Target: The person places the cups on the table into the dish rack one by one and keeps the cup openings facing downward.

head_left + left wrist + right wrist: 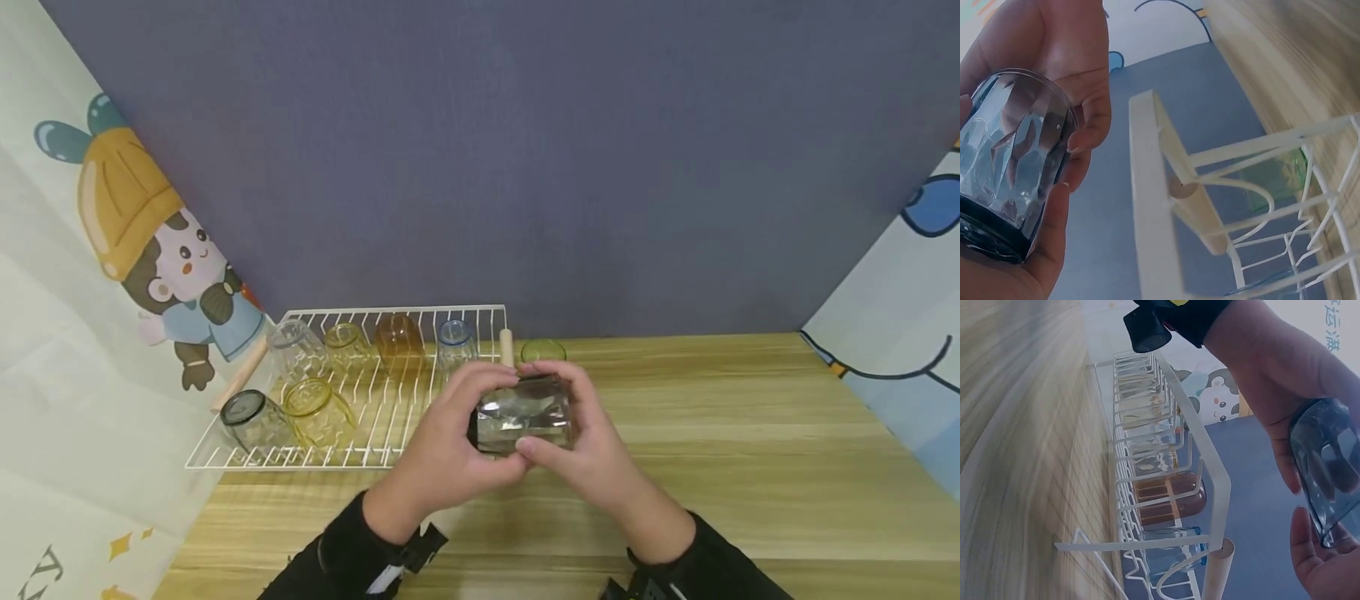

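Observation:
A grey-tinted, faceted glass tumbler lies sideways between my two hands, held up over the wooden table in front of the rack's right end. My left hand grips it at the left, thumb below and fingers over the top. From the other side my right hand holds it, with the thumb across its lower front. The left wrist view shows the tumbler's thin rim and its thick dark base. Fingers partly cover the tumbler in the right wrist view.
A white wire rack with wooden handles stands left. It carries a clear glass, yellow glasses, an amber glass, a blue-rimmed glass and a dark-rimmed glass. A green glass stands right of the rack, before the grey wall.

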A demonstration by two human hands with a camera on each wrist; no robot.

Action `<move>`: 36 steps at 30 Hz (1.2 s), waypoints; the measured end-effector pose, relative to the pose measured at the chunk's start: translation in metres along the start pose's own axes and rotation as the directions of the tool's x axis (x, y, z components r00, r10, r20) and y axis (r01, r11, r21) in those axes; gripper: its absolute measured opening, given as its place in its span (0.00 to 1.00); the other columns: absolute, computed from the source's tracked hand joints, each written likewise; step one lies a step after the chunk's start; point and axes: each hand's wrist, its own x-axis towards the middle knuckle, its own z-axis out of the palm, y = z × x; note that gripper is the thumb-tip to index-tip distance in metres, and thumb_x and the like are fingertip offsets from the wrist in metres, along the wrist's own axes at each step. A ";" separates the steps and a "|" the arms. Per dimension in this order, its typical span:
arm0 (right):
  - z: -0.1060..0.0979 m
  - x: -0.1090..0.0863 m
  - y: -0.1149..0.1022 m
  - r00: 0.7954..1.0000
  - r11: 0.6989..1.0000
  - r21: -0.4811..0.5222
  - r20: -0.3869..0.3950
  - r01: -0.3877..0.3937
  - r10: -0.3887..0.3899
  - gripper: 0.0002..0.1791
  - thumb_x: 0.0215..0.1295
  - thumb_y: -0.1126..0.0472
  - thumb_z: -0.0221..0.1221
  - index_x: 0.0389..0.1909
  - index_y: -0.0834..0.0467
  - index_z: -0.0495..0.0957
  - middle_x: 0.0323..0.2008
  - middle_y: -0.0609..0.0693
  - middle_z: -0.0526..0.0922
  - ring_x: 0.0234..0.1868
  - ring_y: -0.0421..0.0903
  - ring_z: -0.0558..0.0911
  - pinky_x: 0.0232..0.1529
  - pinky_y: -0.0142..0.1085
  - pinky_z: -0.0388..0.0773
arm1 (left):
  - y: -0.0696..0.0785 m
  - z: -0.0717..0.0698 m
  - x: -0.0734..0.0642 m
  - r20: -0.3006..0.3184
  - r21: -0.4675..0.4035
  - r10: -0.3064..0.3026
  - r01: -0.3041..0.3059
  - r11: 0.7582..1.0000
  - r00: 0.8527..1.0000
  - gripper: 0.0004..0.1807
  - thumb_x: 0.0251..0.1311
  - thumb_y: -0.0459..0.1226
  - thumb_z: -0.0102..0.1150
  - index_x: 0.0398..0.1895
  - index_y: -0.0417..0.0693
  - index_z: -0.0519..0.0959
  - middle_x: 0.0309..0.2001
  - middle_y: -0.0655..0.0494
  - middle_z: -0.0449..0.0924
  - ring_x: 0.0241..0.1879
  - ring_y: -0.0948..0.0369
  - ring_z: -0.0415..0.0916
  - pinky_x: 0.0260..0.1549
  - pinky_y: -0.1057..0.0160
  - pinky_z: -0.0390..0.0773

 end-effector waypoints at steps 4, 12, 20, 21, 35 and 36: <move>-0.006 0.001 0.002 0.999 0.998 -0.049 -0.012 0.042 -0.043 0.44 0.52 0.78 0.63 0.70 0.63 0.55 0.66 0.61 0.63 0.60 0.55 0.70 0.54 0.41 0.79 | -0.002 -0.007 -0.003 -0.016 0.014 -0.028 0.028 1.000 0.999 0.40 0.40 0.43 0.77 0.61 0.53 0.71 0.60 0.57 0.69 0.58 0.58 0.69 0.52 0.55 0.79; -0.027 0.002 0.000 0.998 0.995 -0.100 -0.049 0.031 -0.036 0.40 0.54 0.82 0.58 0.69 0.67 0.56 0.67 0.61 0.63 0.61 0.60 0.69 0.55 0.40 0.78 | -0.008 -0.029 -0.008 -0.087 0.055 -0.080 0.085 0.995 0.993 0.42 0.38 0.42 0.78 0.61 0.52 0.71 0.61 0.56 0.68 0.58 0.57 0.68 0.48 0.55 0.81; -0.031 -0.006 0.007 0.998 0.992 -0.109 -0.008 0.064 -0.065 0.39 0.52 0.83 0.59 0.67 0.70 0.58 0.65 0.63 0.66 0.61 0.58 0.71 0.55 0.40 0.78 | -0.011 -0.083 0.004 -0.098 0.274 -0.053 0.078 0.959 0.994 0.41 0.39 0.43 0.78 0.60 0.49 0.72 0.59 0.58 0.70 0.57 0.59 0.68 0.50 0.56 0.78; -0.032 -0.009 0.009 0.998 0.991 -0.121 -0.004 0.061 -0.062 0.39 0.52 0.83 0.59 0.67 0.70 0.59 0.65 0.63 0.66 0.60 0.58 0.71 0.55 0.40 0.79 | -0.012 -0.088 0.006 -0.072 0.314 -0.057 0.077 0.946 0.996 0.40 0.40 0.44 0.78 0.61 0.48 0.72 0.60 0.57 0.70 0.58 0.59 0.68 0.52 0.55 0.76; -0.033 -0.025 0.031 0.993 0.909 -0.410 0.056 -0.073 0.105 0.41 0.55 0.67 0.70 0.69 0.53 0.63 0.65 0.50 0.67 0.60 0.51 0.71 0.52 0.43 0.80 | -0.039 -0.113 0.015 0.403 0.717 -0.361 -0.045 0.696 0.841 0.35 0.49 0.50 0.70 0.61 0.53 0.73 0.52 0.58 0.72 0.47 0.61 0.71 0.38 0.61 0.78; -0.033 -0.026 0.032 0.992 0.896 -0.439 0.070 -0.065 0.107 0.41 0.55 0.66 0.70 0.69 0.53 0.63 0.65 0.50 0.66 0.60 0.50 0.71 0.51 0.44 0.81 | -0.041 -0.113 0.014 0.419 0.727 -0.374 -0.059 0.684 0.827 0.35 0.48 0.50 0.70 0.61 0.53 0.73 0.51 0.58 0.72 0.47 0.60 0.72 0.38 0.61 0.78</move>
